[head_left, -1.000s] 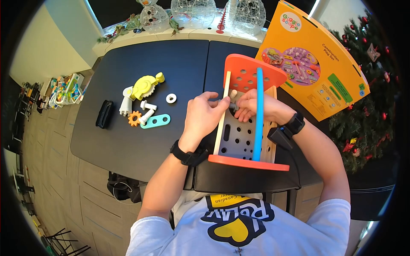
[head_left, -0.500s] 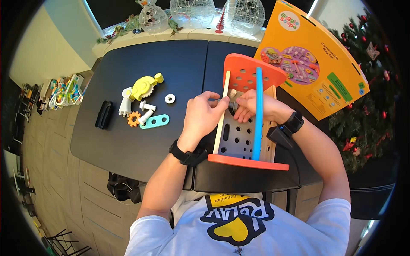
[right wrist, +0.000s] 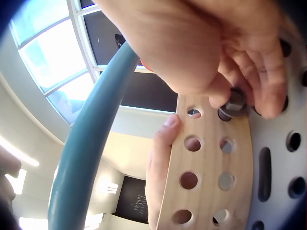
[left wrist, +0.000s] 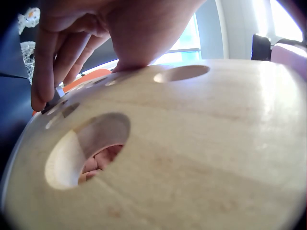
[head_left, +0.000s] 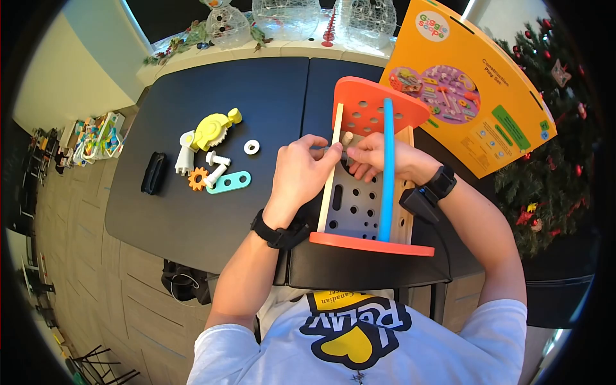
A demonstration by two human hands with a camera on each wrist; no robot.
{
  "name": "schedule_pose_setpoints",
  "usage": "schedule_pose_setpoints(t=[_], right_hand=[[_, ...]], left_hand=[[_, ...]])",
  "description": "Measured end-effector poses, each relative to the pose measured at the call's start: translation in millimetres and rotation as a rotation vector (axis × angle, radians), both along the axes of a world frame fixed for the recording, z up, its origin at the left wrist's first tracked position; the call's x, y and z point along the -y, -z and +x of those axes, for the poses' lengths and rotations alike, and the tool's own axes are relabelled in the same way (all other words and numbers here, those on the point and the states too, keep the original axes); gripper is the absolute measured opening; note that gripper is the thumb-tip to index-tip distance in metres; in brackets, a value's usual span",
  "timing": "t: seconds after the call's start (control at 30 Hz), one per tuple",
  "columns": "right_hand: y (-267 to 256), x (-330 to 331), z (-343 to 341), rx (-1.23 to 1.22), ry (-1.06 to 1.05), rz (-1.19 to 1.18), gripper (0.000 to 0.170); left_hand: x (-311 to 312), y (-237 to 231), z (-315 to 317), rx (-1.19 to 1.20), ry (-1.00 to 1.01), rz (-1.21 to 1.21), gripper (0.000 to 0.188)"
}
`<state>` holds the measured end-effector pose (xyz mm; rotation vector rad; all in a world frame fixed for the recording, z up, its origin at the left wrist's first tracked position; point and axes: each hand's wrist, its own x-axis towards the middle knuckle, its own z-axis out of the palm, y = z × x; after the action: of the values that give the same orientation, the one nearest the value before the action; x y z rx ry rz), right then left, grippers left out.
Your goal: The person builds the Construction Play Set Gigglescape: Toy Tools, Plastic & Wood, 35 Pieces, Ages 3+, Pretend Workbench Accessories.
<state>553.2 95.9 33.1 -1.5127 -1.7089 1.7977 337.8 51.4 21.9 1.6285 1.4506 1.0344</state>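
Note:
A toy toolbox with red ends (head_left: 372, 245), a blue bar handle (head_left: 388, 173) and perforated wooden sides stands near the table's front edge. From inside, the right hand (head_left: 391, 157) pinches a dark grey hex-headed bolt (right wrist: 235, 104) at a hole in the left wooden side (right wrist: 204, 163). Outside that same side is the left hand (head_left: 300, 172), its fingertips on a dark grey piece (left wrist: 55, 99) against the wood. In the right wrist view the left thumb (right wrist: 165, 141) lies by the panel's edge. How bolt and outer piece meet is hidden.
Left on the black table (head_left: 192, 231) lie a yellow saw-like toy (head_left: 213, 131), white bolts (head_left: 216, 174), an orange gear (head_left: 197, 179), a teal strip (head_left: 230, 182), a white ring (head_left: 251, 147) and a black case (head_left: 154, 173). An orange box (head_left: 468, 83) stands behind the toolbox.
The head view has shifted slightly, moving the table items a little left in the picture. Both hands keep nearly the same places at the wooden side, with only small finger movement.

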Motion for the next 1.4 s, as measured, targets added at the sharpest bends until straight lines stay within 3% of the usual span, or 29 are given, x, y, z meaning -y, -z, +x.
schedule_pose_setpoints(t=[0.13,0.23,0.33,0.43,0.73,0.83,0.93,1.0,1.2,1.4], right_hand=[[-4,-1,-4,0.063,-0.008,-0.053,0.062],[-15,2,-10,0.014,0.143,-0.108,0.055],[-5,5,-7,-0.013,0.109,0.087,0.052],[2,1,1,-0.077,0.046,0.135,0.045],[-2,-1,-6,0.038,0.049,-0.059,0.055],[-12,2,-12,0.066,0.157,-0.014,0.046],[-6,5,-6,-0.013,0.057,0.074,0.050],[4,-2,-2,-0.038,0.018,0.076,0.043],[-4,-6,-8,0.028,0.068,-0.144,0.058],[-2,7,-7,-0.009,0.033,0.130,0.052]], left_hand=[[0,1,0,0.004,0.001,-0.018,0.052],[1,-1,0,0.002,-0.001,-0.018,0.051],[1,-1,0,0.001,0.002,-0.007,0.051],[0,-1,0,-0.009,0.009,-0.010,0.050],[1,-1,0,0.006,0.011,-0.008,0.051],[1,0,-1,0.005,0.009,-0.011,0.050],[-1,1,0,-0.011,0.014,-0.024,0.048],[-2,2,-1,-0.009,0.014,-0.006,0.048],[-2,3,-2,-0.017,0.015,-0.005,0.051],[-2,1,-2,0.003,0.022,-0.033,0.054]])
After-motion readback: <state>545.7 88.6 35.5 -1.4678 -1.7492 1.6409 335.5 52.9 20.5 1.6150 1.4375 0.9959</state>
